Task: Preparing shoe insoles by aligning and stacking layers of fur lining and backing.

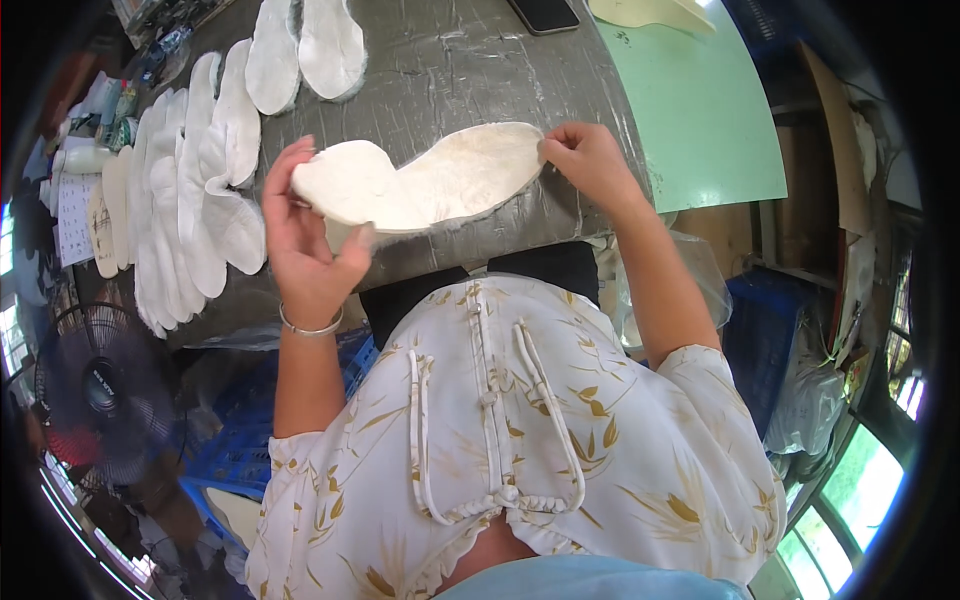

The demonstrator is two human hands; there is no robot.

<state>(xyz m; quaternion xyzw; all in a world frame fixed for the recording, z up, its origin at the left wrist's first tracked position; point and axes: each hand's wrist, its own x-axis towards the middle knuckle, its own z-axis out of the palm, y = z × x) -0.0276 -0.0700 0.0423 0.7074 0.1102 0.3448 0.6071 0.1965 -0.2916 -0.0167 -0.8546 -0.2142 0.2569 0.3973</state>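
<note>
**White insole held between two hands over the grey table**

The patterned white blouse point(500, 420) fills the lower view, nearest the camera. Above it, a white insole point(430, 180) stretches between both hands, just over the grey table point(450, 60). The left hand point(305, 240) cups its heel end, thumb below and fingers curled over the top. The right hand point(585, 160) pinches the toe end. To the left, more white insoles point(190, 190) lie overlapping in a row. A dark phone point(543, 14) rests at the table's far edge, beside a green board point(700, 110).

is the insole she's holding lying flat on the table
No, both the left hand and right hand hold the white insole up above the grey table.
</note>
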